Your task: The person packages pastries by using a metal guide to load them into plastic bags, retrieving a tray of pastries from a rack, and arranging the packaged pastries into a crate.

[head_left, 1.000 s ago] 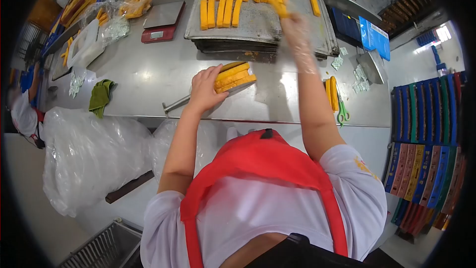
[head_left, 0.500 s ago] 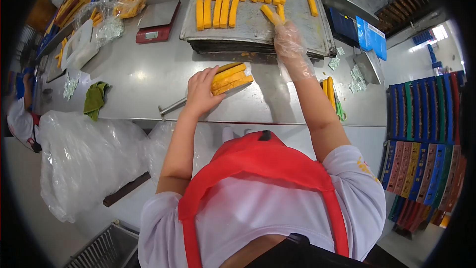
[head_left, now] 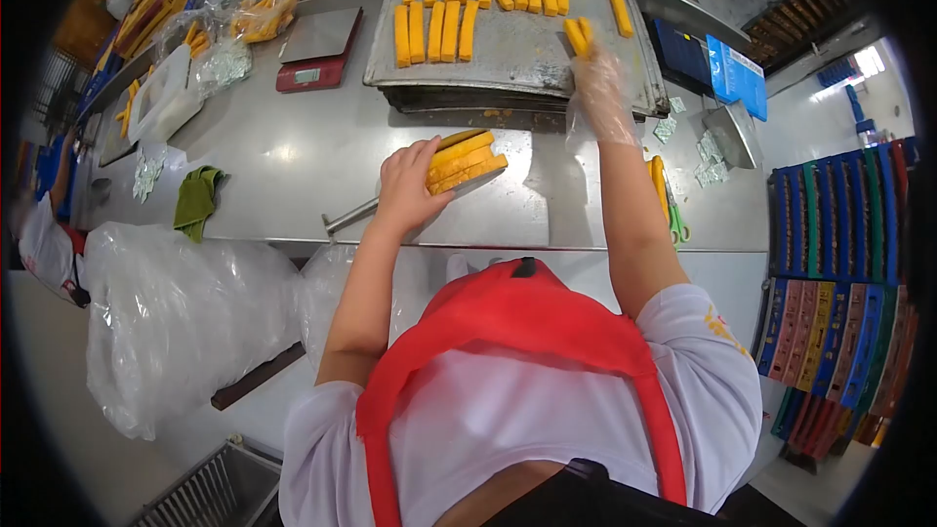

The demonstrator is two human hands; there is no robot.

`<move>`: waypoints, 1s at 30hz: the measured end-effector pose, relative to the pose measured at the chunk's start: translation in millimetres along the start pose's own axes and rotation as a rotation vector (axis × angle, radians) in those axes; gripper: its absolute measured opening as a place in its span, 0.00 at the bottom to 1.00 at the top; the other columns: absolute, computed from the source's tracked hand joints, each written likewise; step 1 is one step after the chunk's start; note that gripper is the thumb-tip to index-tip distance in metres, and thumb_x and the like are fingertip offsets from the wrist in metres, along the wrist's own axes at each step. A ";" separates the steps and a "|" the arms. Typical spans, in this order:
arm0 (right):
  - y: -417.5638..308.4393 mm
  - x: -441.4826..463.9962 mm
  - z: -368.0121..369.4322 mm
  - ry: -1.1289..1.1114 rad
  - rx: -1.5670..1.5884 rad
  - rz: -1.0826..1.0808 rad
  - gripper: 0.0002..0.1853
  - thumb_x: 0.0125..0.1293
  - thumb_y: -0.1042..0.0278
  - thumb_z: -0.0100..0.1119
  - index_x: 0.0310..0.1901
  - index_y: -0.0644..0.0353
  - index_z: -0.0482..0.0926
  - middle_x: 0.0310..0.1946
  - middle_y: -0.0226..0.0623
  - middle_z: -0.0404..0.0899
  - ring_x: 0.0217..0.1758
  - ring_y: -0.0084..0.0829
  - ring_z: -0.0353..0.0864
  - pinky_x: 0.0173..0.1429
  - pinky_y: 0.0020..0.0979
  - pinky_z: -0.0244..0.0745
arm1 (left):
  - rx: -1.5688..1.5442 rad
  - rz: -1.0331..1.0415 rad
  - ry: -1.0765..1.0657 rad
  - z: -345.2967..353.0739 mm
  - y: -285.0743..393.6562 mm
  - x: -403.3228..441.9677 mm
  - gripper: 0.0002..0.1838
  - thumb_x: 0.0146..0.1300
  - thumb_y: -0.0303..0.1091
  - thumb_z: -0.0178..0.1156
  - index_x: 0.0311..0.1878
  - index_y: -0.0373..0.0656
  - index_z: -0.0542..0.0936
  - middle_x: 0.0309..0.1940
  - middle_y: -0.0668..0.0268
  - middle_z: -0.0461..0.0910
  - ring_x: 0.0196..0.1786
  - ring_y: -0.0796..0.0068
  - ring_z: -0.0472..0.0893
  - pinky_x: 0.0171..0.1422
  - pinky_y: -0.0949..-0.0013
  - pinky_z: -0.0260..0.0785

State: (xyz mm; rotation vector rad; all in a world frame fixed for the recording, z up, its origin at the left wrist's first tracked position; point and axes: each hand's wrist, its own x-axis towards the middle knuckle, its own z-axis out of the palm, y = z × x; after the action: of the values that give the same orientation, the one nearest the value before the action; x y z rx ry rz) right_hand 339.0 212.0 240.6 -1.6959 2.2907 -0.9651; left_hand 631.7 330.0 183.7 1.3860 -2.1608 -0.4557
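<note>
My left hand [head_left: 408, 179] is wrapped round a small stack of yellow sticks [head_left: 467, 162] low over the steel table; a metal tool handle [head_left: 349, 217] sticks out to its left. In a clear plastic glove, my right hand [head_left: 600, 83] is closed at the lower ends of two yellow sticks [head_left: 579, 36] over the right part of the metal tray [head_left: 527, 49]. Two rows of several yellow sticks [head_left: 430, 31] lie on the tray's left and middle, and a lone stick [head_left: 621, 13] lies near its right edge.
A red scale [head_left: 312, 73], bagged sticks [head_left: 262, 18] and a green cloth [head_left: 198, 202] are on the left. Right of the tray are a blue packet [head_left: 735, 78], a metal scoop [head_left: 734, 133] and green scissors [head_left: 675, 222]. A person [head_left: 49, 234] stands far left.
My right hand has moved a little right over the tray, and the two sticks at its fingers now lie side by side. My left hand keeps its hold on the stack.
</note>
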 end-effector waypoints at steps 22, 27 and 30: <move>53.7 72.6 -29.7 0.022 -0.225 0.046 0.15 0.58 0.61 0.46 0.39 0.60 0.78 0.41 0.50 0.77 0.49 0.45 0.76 0.51 0.40 0.71 | 0.066 -0.017 0.045 2.9 0.9 0.3 0.42 0.36 0.38 0.68 0.60 0.45 0.66 0.51 0.61 0.69 0.52 0.58 0.68 0.59 0.58 0.56; 17.0 -6.3 -29.6 -0.042 0.010 0.003 0.20 0.56 0.53 0.50 0.43 0.61 0.77 0.38 0.52 0.78 0.48 0.46 0.76 0.51 0.40 0.69 | 0.055 -0.005 -0.013 4.7 -1.4 2.0 0.44 0.35 0.40 0.69 0.62 0.44 0.63 0.54 0.56 0.67 0.56 0.55 0.66 0.61 0.58 0.55; -15.6 -25.0 -28.3 -0.141 -0.343 0.031 0.24 0.54 0.50 0.52 0.45 0.59 0.76 0.37 0.50 0.78 0.46 0.47 0.76 0.50 0.40 0.70 | 0.036 0.027 -0.050 1.4 0.7 4.7 0.43 0.36 0.39 0.68 0.61 0.44 0.64 0.54 0.56 0.68 0.56 0.54 0.66 0.61 0.58 0.56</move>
State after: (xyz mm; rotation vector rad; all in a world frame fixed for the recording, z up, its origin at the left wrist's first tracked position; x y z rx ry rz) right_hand 347.6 243.5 265.1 -1.7741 2.4862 -0.4469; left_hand 628.8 326.0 184.1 1.3774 -2.2352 -0.4474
